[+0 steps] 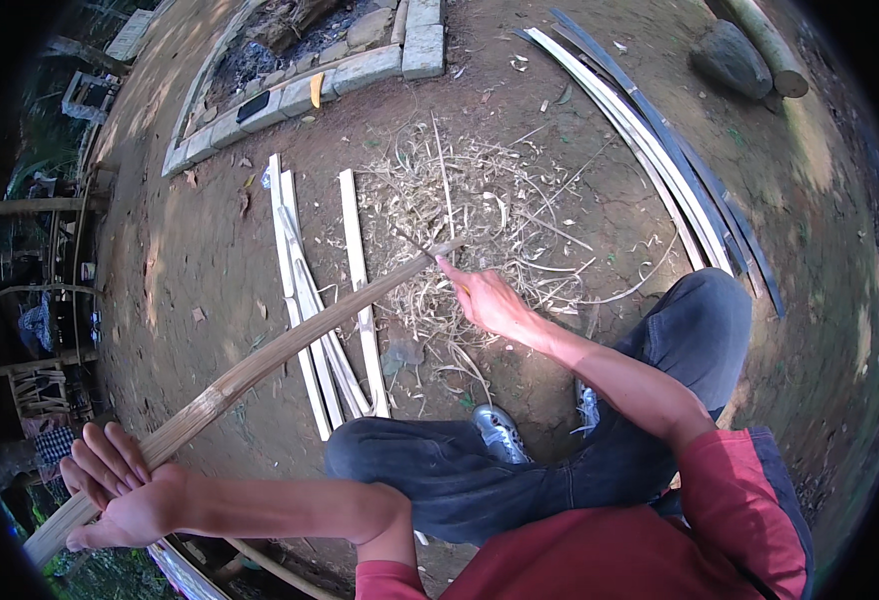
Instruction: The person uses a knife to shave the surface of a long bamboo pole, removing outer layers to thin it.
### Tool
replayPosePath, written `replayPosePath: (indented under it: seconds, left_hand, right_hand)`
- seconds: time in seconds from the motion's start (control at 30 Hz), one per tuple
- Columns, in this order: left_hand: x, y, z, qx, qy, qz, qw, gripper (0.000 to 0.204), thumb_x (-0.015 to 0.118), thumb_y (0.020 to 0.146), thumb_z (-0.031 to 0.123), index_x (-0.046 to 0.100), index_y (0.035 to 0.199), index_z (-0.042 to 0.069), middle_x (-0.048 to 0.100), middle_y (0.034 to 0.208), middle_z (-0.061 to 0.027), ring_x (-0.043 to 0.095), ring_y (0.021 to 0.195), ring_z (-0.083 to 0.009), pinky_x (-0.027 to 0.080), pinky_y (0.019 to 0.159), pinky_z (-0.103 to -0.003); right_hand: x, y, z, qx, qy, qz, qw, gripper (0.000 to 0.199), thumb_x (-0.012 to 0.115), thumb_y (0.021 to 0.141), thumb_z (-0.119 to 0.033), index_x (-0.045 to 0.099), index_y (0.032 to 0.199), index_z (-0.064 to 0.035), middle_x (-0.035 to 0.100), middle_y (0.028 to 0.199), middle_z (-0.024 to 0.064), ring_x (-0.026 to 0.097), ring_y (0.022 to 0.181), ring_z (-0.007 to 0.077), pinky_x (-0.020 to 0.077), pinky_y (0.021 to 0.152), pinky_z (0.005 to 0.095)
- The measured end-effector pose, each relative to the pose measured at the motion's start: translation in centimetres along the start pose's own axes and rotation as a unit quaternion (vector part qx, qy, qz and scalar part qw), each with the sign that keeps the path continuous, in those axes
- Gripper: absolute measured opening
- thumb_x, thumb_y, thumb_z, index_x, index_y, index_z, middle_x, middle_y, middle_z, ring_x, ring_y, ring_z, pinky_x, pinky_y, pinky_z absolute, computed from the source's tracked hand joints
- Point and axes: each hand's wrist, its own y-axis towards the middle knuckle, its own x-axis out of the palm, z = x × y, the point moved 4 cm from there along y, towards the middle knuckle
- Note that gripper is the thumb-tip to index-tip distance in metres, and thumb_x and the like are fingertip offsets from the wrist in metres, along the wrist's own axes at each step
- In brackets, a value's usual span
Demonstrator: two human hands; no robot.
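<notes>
A long wooden pole slants from the lower left up to the middle of the view, its far tip above the shavings. My left hand is closed round its near end. Close to the far tip, my right hand is closed on a knife, whose narrow dark blade crosses the pole. The knife's handle is mostly hidden in the fingers. Beneath the tip lies a heap of pale wood shavings. Several pale wooden strips lie on the ground left of the heap.
A bundle of long pale and dark strips curves along the right. Beyond are a rock and a log. A block-edged fire pit lies ahead, with a dark phone-like slab on its rim. My bent knees flank the work.
</notes>
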Motion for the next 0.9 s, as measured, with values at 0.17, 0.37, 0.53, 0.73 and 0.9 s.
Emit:
replayPosePath:
  seconds: [0.17,0.37,0.53,0.73,0.9]
  left_hand:
    - [-0.5,0.3,0.4,0.020,0.037,-0.012,0.999,0.062,0.013,0.098,0.068,0.021,0.066,0.015,0.020,0.056,-0.0005,0.018,0.047,-0.0110,0.017,0.034,-0.019]
    - [0.5,-0.4,0.5,0.004,0.042,0.013,0.999,0.064,0.008,0.097,0.069,0.023,0.067,0.014,0.023,0.056,-0.0023,0.027,0.048,-0.0138,0.029,0.036,-0.020]
    - [-1.1,0.6,-0.1,-0.004,-0.024,-0.047,0.999,0.064,0.008,0.097,0.068,0.023,0.067,0.014,0.025,0.056,-0.0027,0.029,0.049,-0.0142,0.028,0.037,-0.022]
    - [0.0,-0.4,0.3,0.012,0.006,0.011,1.000,0.060,0.010,0.099,0.065,0.017,0.065,0.016,0.017,0.054,0.0006,0.015,0.046,-0.0103,0.013,0.033,-0.020]
    - [-0.9,0.0,0.0,0.019,0.020,0.049,0.998,0.061,0.012,0.099,0.067,0.017,0.065,0.017,0.016,0.054,0.0010,0.013,0.046,-0.0104,0.010,0.033,-0.021]
  right_hand:
    - [0.3,-0.9,-3.0,0.003,0.036,-0.005,0.999,0.058,0.050,0.090,0.001,0.040,0.147,-0.0026,0.057,0.058,0.0202,0.059,0.047,0.0286,0.0502,0.052,0.0418]
    - [0.4,-0.5,0.5,0.032,-0.028,-0.001,0.999,0.058,0.050,0.090,0.001,0.041,0.147,-0.0032,0.056,0.056,0.0196,0.058,0.046,0.0263,0.0491,0.049,0.0417]
    - [0.6,-1.6,-5.1,-0.059,0.040,0.024,0.997,0.057,0.047,0.093,0.000,0.037,0.149,-0.0037,0.056,0.054,0.0147,0.051,0.039,0.0214,0.0485,0.042,0.0380]
    - [1.2,-0.2,2.2,0.044,0.009,0.023,0.999,0.055,0.048,0.091,0.001,0.043,0.146,-0.0007,0.054,0.052,0.0158,0.052,0.040,0.0220,0.0440,0.045,0.0398]
    - [1.1,-1.0,-4.6,-0.055,0.028,0.032,0.998,0.059,0.044,0.091,0.005,0.037,0.149,-0.0015,0.057,0.053,0.0101,0.052,0.040,0.0153,0.0475,0.036,0.0312]
